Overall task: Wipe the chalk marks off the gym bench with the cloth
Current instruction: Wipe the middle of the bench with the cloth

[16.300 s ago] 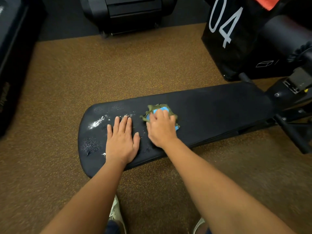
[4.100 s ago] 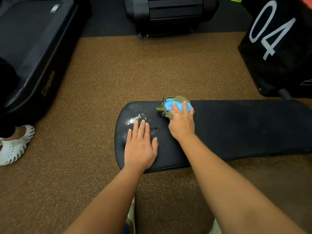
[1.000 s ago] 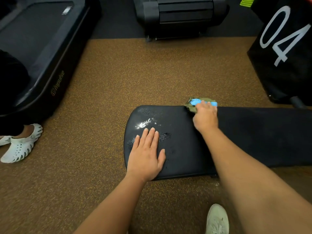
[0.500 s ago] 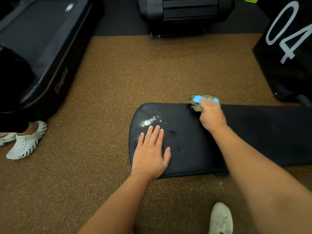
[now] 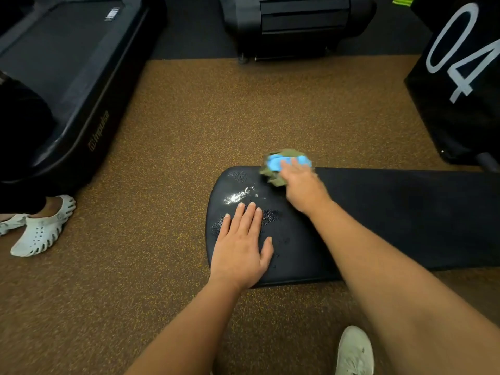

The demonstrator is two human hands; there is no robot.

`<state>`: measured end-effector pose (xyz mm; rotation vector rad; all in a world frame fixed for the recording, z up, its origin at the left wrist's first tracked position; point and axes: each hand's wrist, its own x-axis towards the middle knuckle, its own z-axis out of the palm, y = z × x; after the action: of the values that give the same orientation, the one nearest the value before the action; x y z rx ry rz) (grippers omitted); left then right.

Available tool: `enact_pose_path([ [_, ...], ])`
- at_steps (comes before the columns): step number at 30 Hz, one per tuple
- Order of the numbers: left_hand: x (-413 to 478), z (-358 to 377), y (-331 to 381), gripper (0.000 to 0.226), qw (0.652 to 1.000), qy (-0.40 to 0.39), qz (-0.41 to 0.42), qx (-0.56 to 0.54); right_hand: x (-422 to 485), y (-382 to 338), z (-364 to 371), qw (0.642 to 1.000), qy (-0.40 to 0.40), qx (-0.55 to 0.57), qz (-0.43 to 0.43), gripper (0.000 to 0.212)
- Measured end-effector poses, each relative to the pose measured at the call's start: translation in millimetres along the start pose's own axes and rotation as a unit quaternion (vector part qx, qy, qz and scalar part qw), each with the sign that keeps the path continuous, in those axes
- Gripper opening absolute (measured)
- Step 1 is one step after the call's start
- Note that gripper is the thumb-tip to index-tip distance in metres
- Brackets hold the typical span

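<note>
At the far edge of the bench [image 5: 378,217], close to its rounded left end: right hand [image 5: 303,185] on the cloth [image 5: 278,169], green with a blue patch, bunched into a wad. Fingers bent over the wad, gripping it and pressing it onto the pad; part of it overhangs the far edge. Both are motion-blurred, so exact finger layout unclear. Bunching reads as deliberate: thicker pad, more pressure per stroke, nothing loose to drag.

Left hand [image 5: 240,247] lies flat by the near edge at the left end, fingers straight and together, thumb out, holding nothing. Looks like a brace: takes weight while leaning in and steadies the pad against sideways rubbing.

Chalk marks [image 5: 239,196]: white smear just past the left fingertips, just left of the cloth, not touching it. Not wiped yet. Dull speckled patches around the left hand and by the far-left corner; damp or residue, can't tell.

Judgement: mid-task, main smear remains. Next stroke should run left from the cloth across it; the left fingertips sit close to that path and may need to shift.

Around: brown speckled floor [image 5: 216,117], treadmill [image 5: 67,63] off the left end, someone's white clogs [image 5: 43,228] beside it, black box marked 04 [image 5: 460,90] beyond the far edge, right.
</note>
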<state>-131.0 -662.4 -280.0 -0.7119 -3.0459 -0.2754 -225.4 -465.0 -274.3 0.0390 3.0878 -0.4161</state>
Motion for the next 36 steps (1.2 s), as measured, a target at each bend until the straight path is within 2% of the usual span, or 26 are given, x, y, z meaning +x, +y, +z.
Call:
enact_pose_path([
  [4, -0.5, 0.6, -0.2, 0.067, 1.000, -0.003, 0.000, 0.000, -19.6, 63.3, -26.4, 0.982, 0.072, -0.046, 0.170, 0.042],
  [8, -1.4, -1.1, 0.1, 0.068, 1.000, -0.002, -0.002, -0.003, -7.4, 38.2, -35.3, 0.973, 0.080, -0.058, 0.209, 0.026],
  [10, -0.9, -1.2, 0.7, 0.067, 1.000, -0.002, -0.002, -0.005, 9.7, 0.6, -26.7, 0.980, 0.066, -0.057, 0.180, 0.025],
  [13, 0.6, 1.3, 0.7, 0.066, 1.000, 0.004, -0.001, -0.004, 28.1, -49.8, -5.4, 0.994, 0.048, -0.054, 0.083, 0.025],
  [17, 0.1, 2.5, -0.6, 0.066, 1.000, 0.007, 0.000, 0.000, 27.0, -36.6, -6.5, 0.998, 0.025, -0.055, -0.015, 0.019],
  [19, -0.1, 2.0, -0.4, 0.066, 1.000, 0.011, 0.003, -0.002, 22.4, -4.4, -17.8, 0.998, 0.025, -0.045, 0.025, 0.020],
  [22, -0.2, 1.8, -0.5, 0.066, 1.000, 0.012, 0.004, -0.002, 20.4, 28.5, -29.2, 0.987, 0.038, -0.047, 0.151, 0.018],
  [25, -0.4, 2.4, -0.8, 0.066, 1.000, 0.010, 0.002, -0.010, 36.9, 16.3, -25.2, 0.980, 0.011, -0.060, 0.189, 0.021],
  [28, 0.6, 2.7, -1.2, 0.067, 1.000, 0.005, 0.003, -0.009, 58.4, -28.2, -12.2, 0.988, -0.008, -0.022, 0.155, 0.029],
  [32, 1.2, 3.7, -1.9, 0.067, 1.000, 0.005, 0.004, -0.009, 68.7, -80.8, 3.8, 0.998, -0.014, 0.001, 0.060, 0.021],
  [34, 1.0, 4.4, -2.4, 0.067, 1.000, 0.005, 0.004, -0.010, 65.2, -76.7, 2.1, 0.999, -0.020, 0.005, 0.024, 0.015],
  [36, 0.9, 3.8, -1.9, 0.066, 1.000, 0.010, 0.004, -0.009, 60.0, -52.4, -6.8, 0.999, -0.026, -0.015, 0.029, 0.012],
])
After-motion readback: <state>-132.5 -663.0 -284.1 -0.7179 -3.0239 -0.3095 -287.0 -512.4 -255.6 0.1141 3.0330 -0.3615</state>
